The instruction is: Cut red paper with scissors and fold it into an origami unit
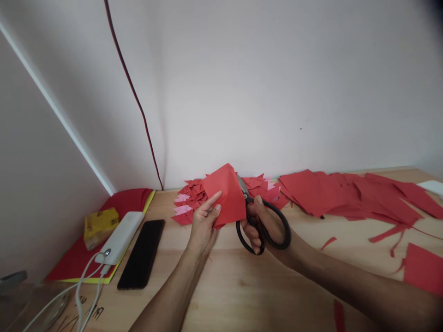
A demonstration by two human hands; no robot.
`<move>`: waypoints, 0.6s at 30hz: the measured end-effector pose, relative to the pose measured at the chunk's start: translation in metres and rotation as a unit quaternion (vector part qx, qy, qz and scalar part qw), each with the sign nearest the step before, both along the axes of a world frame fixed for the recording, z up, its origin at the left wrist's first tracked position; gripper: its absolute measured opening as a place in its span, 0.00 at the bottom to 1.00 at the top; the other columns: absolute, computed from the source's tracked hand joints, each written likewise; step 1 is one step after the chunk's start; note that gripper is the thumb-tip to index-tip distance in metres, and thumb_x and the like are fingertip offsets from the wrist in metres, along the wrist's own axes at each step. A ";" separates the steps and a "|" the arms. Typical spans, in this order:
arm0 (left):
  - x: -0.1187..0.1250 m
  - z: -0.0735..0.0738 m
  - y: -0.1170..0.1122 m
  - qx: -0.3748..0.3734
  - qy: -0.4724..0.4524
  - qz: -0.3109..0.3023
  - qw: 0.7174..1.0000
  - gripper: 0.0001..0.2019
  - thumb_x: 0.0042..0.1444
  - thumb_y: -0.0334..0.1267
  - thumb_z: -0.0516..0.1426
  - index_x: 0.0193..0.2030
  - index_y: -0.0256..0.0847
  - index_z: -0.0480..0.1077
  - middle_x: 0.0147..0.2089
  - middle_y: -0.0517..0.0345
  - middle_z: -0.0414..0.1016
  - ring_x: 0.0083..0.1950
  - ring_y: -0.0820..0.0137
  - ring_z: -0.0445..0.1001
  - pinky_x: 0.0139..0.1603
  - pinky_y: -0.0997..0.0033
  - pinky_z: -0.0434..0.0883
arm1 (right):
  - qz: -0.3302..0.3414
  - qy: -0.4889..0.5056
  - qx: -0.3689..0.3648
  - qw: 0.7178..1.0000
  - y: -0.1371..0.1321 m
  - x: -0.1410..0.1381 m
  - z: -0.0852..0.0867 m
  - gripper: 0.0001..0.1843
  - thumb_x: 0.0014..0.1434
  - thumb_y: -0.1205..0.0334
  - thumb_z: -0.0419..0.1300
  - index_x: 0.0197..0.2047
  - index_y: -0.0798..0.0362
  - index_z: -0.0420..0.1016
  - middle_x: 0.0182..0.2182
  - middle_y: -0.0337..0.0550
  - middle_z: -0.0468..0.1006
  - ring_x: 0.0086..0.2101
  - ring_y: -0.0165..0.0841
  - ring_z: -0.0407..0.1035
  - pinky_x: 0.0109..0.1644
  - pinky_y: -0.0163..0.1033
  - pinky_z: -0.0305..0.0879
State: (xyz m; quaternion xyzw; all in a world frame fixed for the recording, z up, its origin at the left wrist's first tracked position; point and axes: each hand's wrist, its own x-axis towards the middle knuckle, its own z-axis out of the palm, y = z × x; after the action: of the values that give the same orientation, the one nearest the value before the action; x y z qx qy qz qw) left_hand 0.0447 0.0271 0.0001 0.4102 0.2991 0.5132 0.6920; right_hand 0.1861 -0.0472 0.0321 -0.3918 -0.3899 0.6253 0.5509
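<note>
My left hand [204, 221] pinches a sheet of red paper [226, 193] by its lower left side, thumb and forefinger on the near face. In my right hand [258, 221] is a pair of scissors [284, 226] with large black loop handles. The metal blades point up and away, along the right edge of the sheet and partly behind it, so I cannot tell how far they are apart. Behind the sheet, against the wall, lies a heap of red and pink cut paper pieces [194, 193] with pointed edges.
Red paper sheets [332, 193] are spread along the wall at right, with scraps [386, 233] and another red sheet [424, 267] nearer. At left are a black phone [141, 253], a white power bank [119, 237] with cables and a yellow packet [100, 226] on red and yellow sheets [69, 260].
</note>
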 end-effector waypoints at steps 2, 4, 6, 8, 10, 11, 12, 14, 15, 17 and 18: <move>0.000 0.000 0.000 0.003 -0.001 -0.004 1.000 0.24 0.45 0.39 0.68 0.52 0.42 0.75 0.45 0.48 0.80 0.45 0.64 0.79 0.50 0.66 0.73 | -0.010 -0.003 0.005 1.000 -0.001 0.000 -0.003 0.36 0.53 0.25 0.46 0.28 0.54 0.67 0.13 0.30 0.58 0.12 0.22 0.54 0.13 0.29 0.58; 0.001 0.000 0.000 0.006 0.000 -0.007 1.000 0.24 0.45 0.38 0.68 0.51 0.41 0.75 0.45 0.48 0.80 0.44 0.65 0.79 0.49 0.68 0.73 | -0.020 -0.002 0.009 1.000 -0.002 0.001 -0.006 0.35 0.54 0.27 0.48 0.28 0.54 0.67 0.14 0.30 0.59 0.12 0.22 0.53 0.13 0.27 0.57; 0.001 0.000 0.000 0.005 0.000 -0.008 1.000 0.23 0.46 0.38 0.68 0.51 0.41 0.75 0.45 0.48 0.80 0.43 0.66 0.79 0.48 0.69 0.73 | -0.027 0.002 0.011 1.000 -0.003 0.001 -0.009 0.34 0.54 0.28 0.48 0.27 0.54 0.67 0.14 0.30 0.59 0.12 0.21 0.52 0.13 0.27 0.56; 0.002 0.001 0.000 0.001 -0.001 -0.007 1.000 0.24 0.46 0.38 0.68 0.52 0.41 0.75 0.45 0.48 0.81 0.43 0.66 0.80 0.48 0.69 0.74 | -0.026 0.004 0.011 1.000 -0.002 0.001 -0.009 0.34 0.55 0.28 0.48 0.27 0.54 0.67 0.13 0.30 0.59 0.12 0.21 0.52 0.13 0.27 0.56; 0.002 0.002 -0.001 -0.005 0.000 0.000 1.000 0.24 0.45 0.38 0.68 0.51 0.41 0.75 0.45 0.48 0.80 0.42 0.66 0.80 0.48 0.68 0.73 | -0.015 0.010 0.003 1.000 0.000 0.000 -0.009 0.34 0.54 0.28 0.47 0.27 0.54 0.67 0.14 0.30 0.59 0.12 0.22 0.51 0.13 0.28 0.56; 0.002 0.002 -0.001 -0.007 0.001 0.003 1.000 0.25 0.44 0.39 0.69 0.51 0.41 0.75 0.45 0.48 0.80 0.42 0.66 0.80 0.48 0.68 0.73 | -0.005 0.018 -0.005 1.000 0.001 -0.001 -0.010 0.35 0.54 0.27 0.47 0.27 0.54 0.67 0.14 0.30 0.58 0.12 0.22 0.51 0.13 0.28 0.56; 0.002 0.003 -0.001 -0.009 0.003 0.005 1.000 0.25 0.43 0.39 0.69 0.51 0.41 0.75 0.45 0.48 0.81 0.42 0.66 0.79 0.48 0.68 0.73 | 0.006 0.028 -0.010 1.000 0.003 -0.002 -0.010 0.35 0.53 0.26 0.47 0.27 0.54 0.67 0.14 0.30 0.59 0.12 0.22 0.52 0.13 0.29 0.57; 0.001 0.003 0.000 -0.011 0.007 0.007 1.000 0.25 0.42 0.39 0.70 0.50 0.41 0.76 0.45 0.48 0.81 0.43 0.65 0.79 0.48 0.68 0.73 | 0.027 0.045 -0.008 0.999 0.007 -0.003 -0.012 0.36 0.52 0.24 0.46 0.26 0.53 0.65 0.14 0.31 0.60 0.13 0.24 0.54 0.15 0.30 0.59; 0.001 0.003 0.000 -0.011 0.008 0.006 1.000 0.25 0.42 0.39 0.69 0.50 0.41 0.76 0.45 0.48 0.80 0.43 0.65 0.79 0.48 0.69 0.73 | 0.039 0.046 -0.002 0.998 0.008 -0.002 -0.013 0.36 0.52 0.24 0.44 0.25 0.52 0.64 0.14 0.32 0.61 0.13 0.24 0.56 0.16 0.31 0.60; 0.000 0.002 0.000 -0.009 0.009 0.004 1.000 0.25 0.43 0.39 0.69 0.51 0.41 0.76 0.46 0.48 0.80 0.43 0.66 0.79 0.47 0.70 0.73 | 0.060 0.031 0.015 0.998 0.011 0.000 -0.014 0.37 0.53 0.24 0.41 0.24 0.52 0.63 0.15 0.35 0.63 0.15 0.26 0.60 0.19 0.33 0.63; -0.001 0.002 0.000 -0.008 0.010 0.004 1.000 0.25 0.44 0.39 0.69 0.51 0.41 0.75 0.46 0.48 0.80 0.43 0.66 0.79 0.46 0.71 0.73 | 0.070 0.017 0.021 0.997 0.012 0.001 -0.014 0.37 0.54 0.24 0.39 0.23 0.52 0.63 0.15 0.36 0.64 0.16 0.27 0.62 0.21 0.33 0.64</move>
State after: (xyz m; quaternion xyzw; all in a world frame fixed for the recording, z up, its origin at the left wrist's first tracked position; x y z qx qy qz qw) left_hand 0.0438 0.0275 0.0020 0.4083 0.3114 0.5092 0.6907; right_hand 0.1875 -0.0355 0.0176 -0.3408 -0.4201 0.6606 0.5206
